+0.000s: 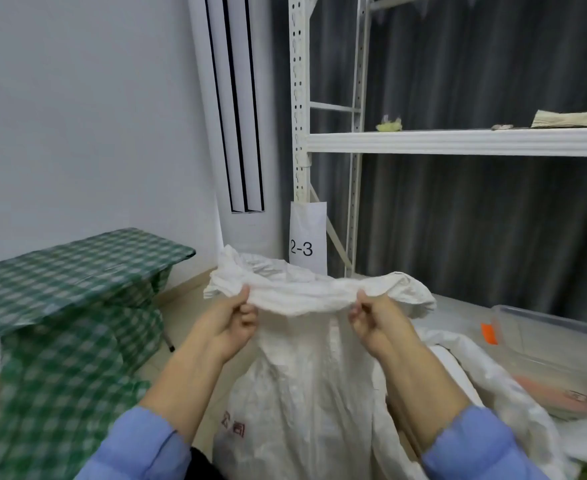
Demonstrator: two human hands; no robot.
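Observation:
A large white woven sack (306, 393) stands upright in front of me, with red printed characters low on its left side. Its top edge is rolled outward into a thick cuff. My left hand (231, 322) grips the near rim of that cuff on the left, thumb on top. My right hand (375, 322) grips the same rim on the right. Both forearms reach up from blue sleeves. The inside of the sack is hidden.
A table under a green checked cloth (77, 271) stands at the left. A white metal shelf rack (458, 142) with a "2-3" label (307, 237) is behind the sack. A clear plastic bin (555, 344) sits at the right, and a white floor air conditioner (240, 133) stands in the corner.

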